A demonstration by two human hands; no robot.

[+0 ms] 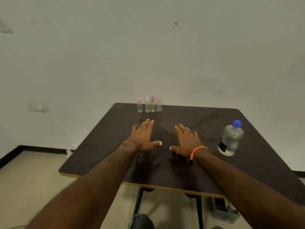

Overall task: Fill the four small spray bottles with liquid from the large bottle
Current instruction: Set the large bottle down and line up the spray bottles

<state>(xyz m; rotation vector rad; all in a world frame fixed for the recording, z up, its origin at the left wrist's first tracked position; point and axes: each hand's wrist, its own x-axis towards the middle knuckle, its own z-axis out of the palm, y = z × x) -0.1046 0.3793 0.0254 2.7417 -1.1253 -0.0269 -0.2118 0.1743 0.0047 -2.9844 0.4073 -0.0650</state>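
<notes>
Several small clear spray bottles stand in a row at the far edge of the dark table (pixel 206 162): a pink-capped one (pixel 139 105), a white-capped one (pixel 147 104), a magenta-capped one (pixel 152 104) and another pink-capped one (pixel 159 104). All have their caps on. The large clear bottle (pixel 230 139) with a blue cap stands upright at the right side of the table, holding clear liquid. My left hand (pixel 143 138) and my right hand (pixel 186 140) hover flat, palms down, over the table's middle, fingers straight and spread, holding nothing. An orange band circles my right wrist.
A white wall stands right behind the table. A wall socket (pixel 38 107) with a cable sits low on the left. Under the table's right side lies a grey crate (pixel 224 212). Damp-looking marks show on the tabletop near my hands.
</notes>
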